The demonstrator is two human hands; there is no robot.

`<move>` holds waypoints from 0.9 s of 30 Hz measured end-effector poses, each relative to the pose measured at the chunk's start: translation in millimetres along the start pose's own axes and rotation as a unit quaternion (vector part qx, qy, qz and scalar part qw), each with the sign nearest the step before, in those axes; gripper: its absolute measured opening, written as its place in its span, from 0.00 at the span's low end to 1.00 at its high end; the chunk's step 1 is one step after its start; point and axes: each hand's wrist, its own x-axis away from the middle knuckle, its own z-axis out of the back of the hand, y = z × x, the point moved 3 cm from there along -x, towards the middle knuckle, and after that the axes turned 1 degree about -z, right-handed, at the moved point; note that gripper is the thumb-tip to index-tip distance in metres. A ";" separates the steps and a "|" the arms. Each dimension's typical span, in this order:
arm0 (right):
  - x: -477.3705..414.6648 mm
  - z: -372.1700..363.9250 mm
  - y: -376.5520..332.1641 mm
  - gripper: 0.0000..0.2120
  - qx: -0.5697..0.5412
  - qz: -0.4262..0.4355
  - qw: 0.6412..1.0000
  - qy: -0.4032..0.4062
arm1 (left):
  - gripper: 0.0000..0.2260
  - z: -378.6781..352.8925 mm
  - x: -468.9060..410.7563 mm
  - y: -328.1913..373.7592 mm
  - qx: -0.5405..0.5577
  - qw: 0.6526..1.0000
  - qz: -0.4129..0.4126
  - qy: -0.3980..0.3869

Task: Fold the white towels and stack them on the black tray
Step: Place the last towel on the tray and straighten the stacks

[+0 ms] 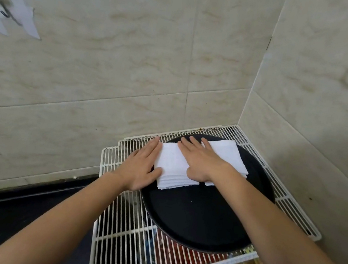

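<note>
Pressing flat with straight fingers, our left hand (141, 169) touches the folded white towel stack (172, 169) edge, right hand (201, 160) on top; stack sits on round black tray (200, 219), far side.

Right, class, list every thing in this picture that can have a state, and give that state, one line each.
Left towel stack: folded, piled on the tray.
Right towel stack: folded, piled beside it.
Black tray: on the wire rack, near half bare.
Left hand: open, flat against the left stack's side.
Right hand: open, flat on the towels.
</note>
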 end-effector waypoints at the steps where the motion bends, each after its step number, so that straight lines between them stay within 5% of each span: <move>1: -2.3 -3.4 -0.2 0.40 0.009 0.003 1.000 0.001 | 0.34 -0.6 0.9 -1.1 0.004 1.000 0.005 -0.004; 7: -0.9 -14.6 7.1 0.39 0.036 0.011 0.998 0.052 | 0.33 -4.9 -3.0 2.6 -0.003 1.000 0.001 -0.016; 11: 18.4 -14.0 9.0 0.36 -0.028 0.004 0.984 0.175 | 0.33 -6.4 -5.4 8.5 0.016 1.000 -0.005 -0.014; 15: 67.2 -14.3 3.8 0.24 -0.309 -0.049 0.872 0.377 | 0.34 10.9 -7.2 3.1 0.153 0.984 0.004 0.089; 19: 92.8 -44.8 -22.8 0.15 -0.574 -0.067 0.792 0.198 | 0.22 40.1 -39.0 -2.1 0.266 0.954 0.017 0.139; 27: 71.1 -70.1 -48.6 0.17 -0.572 -0.040 0.809 0.130 | 0.24 38.7 -95.1 3.4 0.317 0.943 0.053 -0.089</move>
